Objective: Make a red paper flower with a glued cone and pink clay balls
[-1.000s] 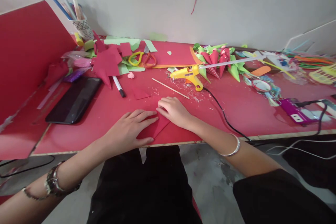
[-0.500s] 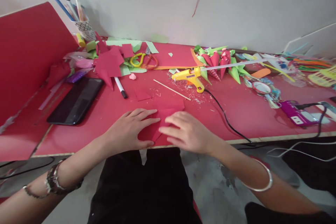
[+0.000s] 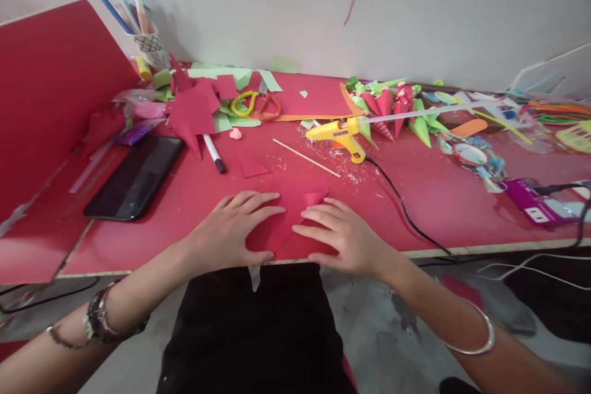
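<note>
A piece of red paper (image 3: 292, 203) lies near the table's front edge between my hands, one corner lifted and curling by my right fingers. My left hand (image 3: 231, 225) rests flat on the paper's left side, fingers spread. On its right side lies my right hand (image 3: 339, 234), fingers apart and touching the paper. A small red paper scrap (image 3: 252, 163) and a thin wooden stick (image 3: 306, 157) lie just beyond. Past the stick is a yellow glue gun (image 3: 339, 134) with a long glue stick in its back. Red paper on the red tabletop makes its outline hard to see.
A black phone (image 3: 135, 178) and a marker (image 3: 215, 154) lie to the left. Behind are red paper cutouts (image 3: 192, 109), scissors (image 3: 244, 103) and a pen cup (image 3: 150, 49). Green and red paper cones (image 3: 385, 111) sit back right, a purple power strip (image 3: 530, 202) far right. The glue gun's cord (image 3: 397, 197) crosses the table.
My right hand has moved from the paper's upper fold down and right, its fingers spreading. A corner of the paper now stands up. My left hand has stayed in place.
</note>
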`<act>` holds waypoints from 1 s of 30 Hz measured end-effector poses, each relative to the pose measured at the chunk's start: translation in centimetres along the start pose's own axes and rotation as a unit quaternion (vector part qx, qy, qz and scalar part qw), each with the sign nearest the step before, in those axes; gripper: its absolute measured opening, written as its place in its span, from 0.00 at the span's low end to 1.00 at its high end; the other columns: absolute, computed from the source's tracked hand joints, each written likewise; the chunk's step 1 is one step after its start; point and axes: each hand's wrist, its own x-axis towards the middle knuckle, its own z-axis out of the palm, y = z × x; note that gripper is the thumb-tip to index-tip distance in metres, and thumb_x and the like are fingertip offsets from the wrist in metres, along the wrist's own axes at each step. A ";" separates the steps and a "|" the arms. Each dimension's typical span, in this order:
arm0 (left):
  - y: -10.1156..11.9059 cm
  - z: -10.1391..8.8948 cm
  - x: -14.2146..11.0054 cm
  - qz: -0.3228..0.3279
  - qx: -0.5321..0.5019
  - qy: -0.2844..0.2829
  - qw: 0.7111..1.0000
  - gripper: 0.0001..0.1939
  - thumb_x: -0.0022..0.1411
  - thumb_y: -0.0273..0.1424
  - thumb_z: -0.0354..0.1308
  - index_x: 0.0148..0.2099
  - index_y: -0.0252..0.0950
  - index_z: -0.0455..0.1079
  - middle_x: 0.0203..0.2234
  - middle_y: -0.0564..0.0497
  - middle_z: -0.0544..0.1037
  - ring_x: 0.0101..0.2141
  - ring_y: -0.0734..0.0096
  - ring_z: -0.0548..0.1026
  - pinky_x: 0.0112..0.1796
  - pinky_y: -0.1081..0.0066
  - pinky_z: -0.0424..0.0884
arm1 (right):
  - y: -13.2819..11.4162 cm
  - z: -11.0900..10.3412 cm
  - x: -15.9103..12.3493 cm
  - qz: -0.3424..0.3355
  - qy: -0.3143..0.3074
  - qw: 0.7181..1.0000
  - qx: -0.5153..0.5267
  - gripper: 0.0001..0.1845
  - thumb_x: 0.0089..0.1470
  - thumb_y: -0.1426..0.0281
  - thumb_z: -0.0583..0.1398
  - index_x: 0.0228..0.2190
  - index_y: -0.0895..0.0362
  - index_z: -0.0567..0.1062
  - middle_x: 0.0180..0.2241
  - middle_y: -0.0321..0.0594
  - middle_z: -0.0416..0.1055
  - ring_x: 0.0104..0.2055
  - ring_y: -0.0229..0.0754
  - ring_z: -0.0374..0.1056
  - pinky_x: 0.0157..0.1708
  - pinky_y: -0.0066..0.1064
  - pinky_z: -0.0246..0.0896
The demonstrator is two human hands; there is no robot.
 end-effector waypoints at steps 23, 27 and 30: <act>0.6 -0.7 -0.2 0.031 0.019 0.019 0.999 0.36 0.50 0.39 0.55 0.60 0.44 0.48 0.58 0.48 0.53 0.55 0.56 0.55 0.50 0.58 0.57 | 1.8 -0.4 0.2 0.150 0.082 0.983 0.059 0.26 0.54 0.70 0.52 0.54 0.52 0.54 0.47 0.43 0.63 0.51 0.44 0.58 0.49 0.41 0.55; 1.7 -1.1 -0.1 0.036 0.055 0.034 0.997 0.33 0.52 0.39 0.54 0.59 0.42 0.49 0.57 0.47 0.55 0.54 0.56 0.56 0.49 0.59 0.58 | 1.5 0.0 1.4 0.194 0.075 0.975 0.082 0.21 0.53 0.74 0.52 0.50 0.52 0.60 0.39 0.42 0.66 0.44 0.44 0.61 0.45 0.42 0.54; 2.8 -1.1 0.3 0.028 0.105 0.087 0.990 0.29 0.55 0.41 0.53 0.57 0.40 0.54 0.56 0.46 0.57 0.52 0.57 0.58 0.49 0.60 0.58 | 1.8 0.1 1.7 0.230 0.071 0.962 0.132 0.17 0.52 0.77 0.51 0.44 0.52 0.64 0.34 0.39 0.66 0.39 0.41 0.62 0.45 0.41 0.52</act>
